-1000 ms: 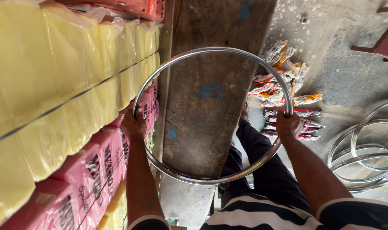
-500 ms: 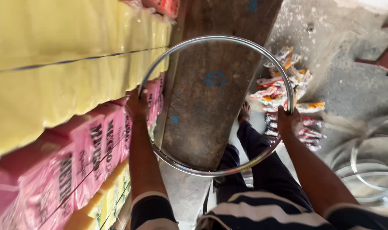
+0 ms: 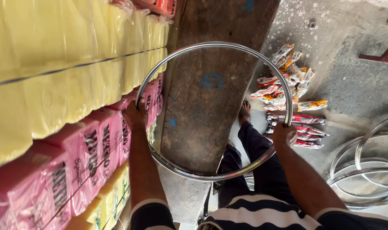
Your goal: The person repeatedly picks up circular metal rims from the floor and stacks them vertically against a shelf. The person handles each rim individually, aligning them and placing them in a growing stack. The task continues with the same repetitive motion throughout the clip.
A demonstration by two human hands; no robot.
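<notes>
I have the bare metal wheel rim held up over the wooden plank — my left hand closed on its left edge, my right hand wrapped around its right edge. It carries no spokes or hub that I can see. More rims lie on the floor at my right, small packets beyond — so I judge the work on this one barely begun.

Setting: small bicycle-parts shop or workshop. Evidence: stacked yellow packs and pink packs in plastic wrap, worn wooden plank, bare concrete floor, loose metal rims, small packets on floor.
</notes>
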